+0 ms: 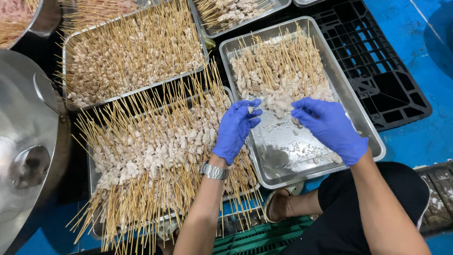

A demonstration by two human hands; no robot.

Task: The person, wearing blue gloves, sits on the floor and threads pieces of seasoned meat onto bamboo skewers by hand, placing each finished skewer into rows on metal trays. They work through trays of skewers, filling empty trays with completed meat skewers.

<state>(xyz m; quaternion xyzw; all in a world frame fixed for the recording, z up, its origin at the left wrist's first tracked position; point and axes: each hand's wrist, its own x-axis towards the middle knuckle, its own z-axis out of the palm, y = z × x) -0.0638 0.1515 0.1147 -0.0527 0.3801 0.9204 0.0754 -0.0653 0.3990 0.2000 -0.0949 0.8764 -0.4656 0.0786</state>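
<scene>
Left hand (234, 130), blue glove, fingers pinched on small meat piece (254, 111) over steel tray (351, 113). Right hand (329, 128), gloved, fingers curled on meat at pile edge (283, 105). Skewer pile (151, 151) on tray to left, w/ wristwatch (214, 171) on left wrist.

Blue floor (406, 28) bears black crate (377, 71); green crate (264, 238).

Gloved hands at a tray of meat skewers

Mid-frame, the left hand (234, 128) and right hand (328, 127), both blue-gloved, pinch pale meat pieces (276, 105) over a steel tray (350, 101); a heaped skewer tray (155, 156) lies at lower left.
</scene>
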